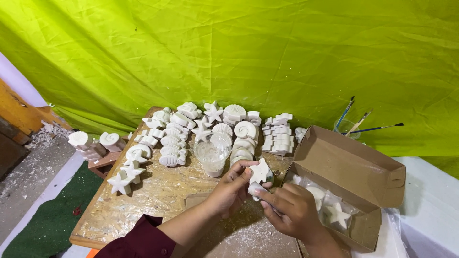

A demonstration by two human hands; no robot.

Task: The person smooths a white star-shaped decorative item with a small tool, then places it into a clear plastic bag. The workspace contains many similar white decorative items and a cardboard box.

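A wrinkled lime-green cloth forms the backdrop behind a chipboard table dusted with white powder. Rows of white plaster castings, shaped as shells and starfish, stand across the far half of the table. A clear plastic cup sits among them, just beyond your hands.

Your left hand pinches a white plaster starfish piece between thumb and fingertips. Your right hand is curled around the lower part of the same piece, fingers closed against it. The piece is held above the table, between the cup and the open cardboard box.

The box lies at your right and holds bagged castings, including a bagged starfish. Paintbrushes stand in a jar behind it.

Hazards from this position:
- Plaster arms look thin; excess pinch force or twisting between the two hands may snap one.
- A dusty surface could reduce grip, and the piece may slip and chip on the table.
- The cup is near your left knuckles; a wide movement could tip it into the stacked castings.
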